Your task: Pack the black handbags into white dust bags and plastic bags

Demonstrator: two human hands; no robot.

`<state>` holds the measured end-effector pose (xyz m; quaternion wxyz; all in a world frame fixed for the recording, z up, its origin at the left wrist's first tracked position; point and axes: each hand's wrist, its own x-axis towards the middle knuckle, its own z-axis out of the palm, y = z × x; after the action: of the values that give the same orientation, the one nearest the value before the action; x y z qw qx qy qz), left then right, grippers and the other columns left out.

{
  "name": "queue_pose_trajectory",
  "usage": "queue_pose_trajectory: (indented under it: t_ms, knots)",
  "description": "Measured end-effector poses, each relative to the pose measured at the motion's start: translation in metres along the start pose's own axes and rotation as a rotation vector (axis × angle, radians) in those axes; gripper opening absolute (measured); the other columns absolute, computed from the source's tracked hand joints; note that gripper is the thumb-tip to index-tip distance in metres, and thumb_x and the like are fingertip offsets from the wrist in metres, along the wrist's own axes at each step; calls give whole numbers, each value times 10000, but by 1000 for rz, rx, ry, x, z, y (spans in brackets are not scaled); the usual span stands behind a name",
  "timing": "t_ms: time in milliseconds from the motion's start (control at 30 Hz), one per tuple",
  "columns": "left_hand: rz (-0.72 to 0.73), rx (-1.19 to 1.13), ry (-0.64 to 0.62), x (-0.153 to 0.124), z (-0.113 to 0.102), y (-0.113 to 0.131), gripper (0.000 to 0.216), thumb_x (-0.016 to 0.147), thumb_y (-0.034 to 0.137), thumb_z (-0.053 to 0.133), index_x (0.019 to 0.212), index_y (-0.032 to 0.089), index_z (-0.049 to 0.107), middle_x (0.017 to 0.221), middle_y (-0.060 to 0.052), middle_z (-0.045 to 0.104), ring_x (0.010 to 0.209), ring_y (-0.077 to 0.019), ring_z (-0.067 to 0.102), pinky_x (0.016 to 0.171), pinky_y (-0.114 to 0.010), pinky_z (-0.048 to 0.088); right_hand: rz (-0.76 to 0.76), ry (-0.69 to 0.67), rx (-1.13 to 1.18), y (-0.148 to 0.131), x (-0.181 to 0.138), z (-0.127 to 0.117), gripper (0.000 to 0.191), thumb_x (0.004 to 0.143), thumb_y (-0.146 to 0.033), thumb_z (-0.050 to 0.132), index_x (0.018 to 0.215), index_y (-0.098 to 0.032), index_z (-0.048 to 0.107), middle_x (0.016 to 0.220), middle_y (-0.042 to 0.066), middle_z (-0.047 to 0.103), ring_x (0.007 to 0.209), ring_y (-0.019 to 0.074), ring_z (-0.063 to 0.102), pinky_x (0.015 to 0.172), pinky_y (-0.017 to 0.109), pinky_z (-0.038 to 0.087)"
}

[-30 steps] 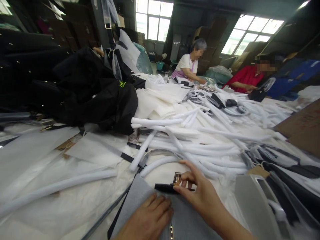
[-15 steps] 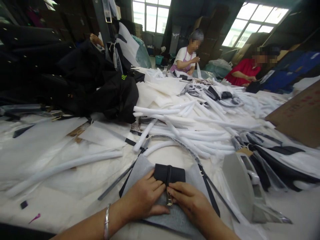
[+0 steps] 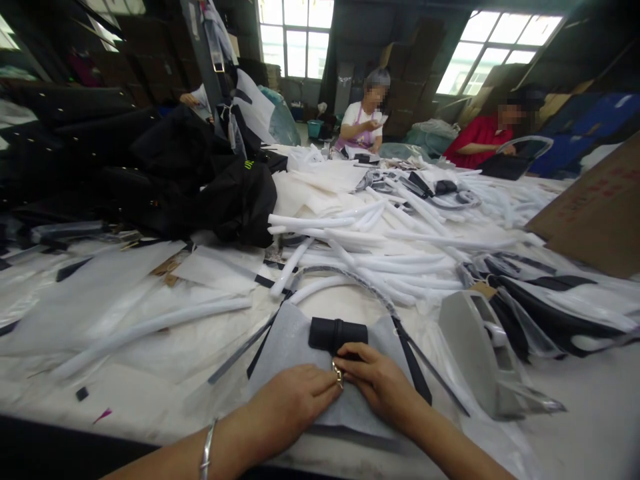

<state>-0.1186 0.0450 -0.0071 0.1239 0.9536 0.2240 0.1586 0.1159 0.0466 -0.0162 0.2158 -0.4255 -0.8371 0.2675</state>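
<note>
A black handbag (image 3: 419, 373) lies before me, a grey-white protective sheet (image 3: 285, 340) over its front. Its black flap (image 3: 325, 332) is rolled up in the middle, and a strap tab with a gold metal clasp (image 3: 339, 375) hangs below. My right hand (image 3: 383, 383) pinches the clasp from the right with bent fingers. From the left, my left hand (image 3: 295, 400) has its fingers pressed together at the clasp's other side; its thumb is hidden. The plastic-wrapped handle (image 3: 367, 283) arches beyond the bag.
White foam tubes (image 3: 400, 263) are heaped across the table. A grey tape dispenser (image 3: 467, 347) stands right, beside wrapped black bags (image 3: 555, 307) and a cardboard box (image 3: 595, 207). Black fabric (image 3: 215, 187) is piled left. Two co-workers (image 3: 363, 120) sit opposite.
My left hand has moved down from the flap to the clasp. The flap now looks more rolled and the clasp is tilted. Across the table, one co-worker has raised a black bag with a wrapped handle.
</note>
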Motion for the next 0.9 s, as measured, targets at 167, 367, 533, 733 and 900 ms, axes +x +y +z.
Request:
queue_pose_trajectory:
  t_ms: [167,367,533,733,900]
  knots:
    - [-97,55,4,0,11,13,306,976,90,457,1265,149,540,1085,-83,690,936,-188,659,871,-339,558,-14,23,-47,3,-1,2,283,972,-179,532,1198,-238,693,1195,92,654,1092,177,643,932,296,537]
    - [-113,143,55,-2,25,15,301,991,120,469,1282,136,545,1143,-104,654,1004,-215,630,882,-375,556,-84,-38,-241,3,3,4,243,962,-173,553,1136,-221,716,1149,87,680,1025,200,653,868,315,542]
    - [-94,128,58,-8,28,14,379,994,130,468,1372,161,485,1124,-80,647,993,-205,610,899,-368,553,-225,-217,-369,-2,22,-9,175,951,-135,556,948,-189,721,974,50,684,881,172,612,795,288,494]
    - [-135,99,66,-11,30,16,349,1022,142,421,1354,195,512,1119,-67,642,1013,-197,608,898,-352,552,-150,-249,-447,-20,28,-7,130,931,-146,558,861,-174,665,922,60,640,849,188,574,733,290,445]
    - [-158,88,66,-12,31,15,347,987,140,515,1331,187,530,1144,-77,635,1036,-213,605,913,-370,555,53,-137,-469,-36,15,-7,136,951,-194,528,919,-156,654,896,71,656,826,198,627,719,311,483]
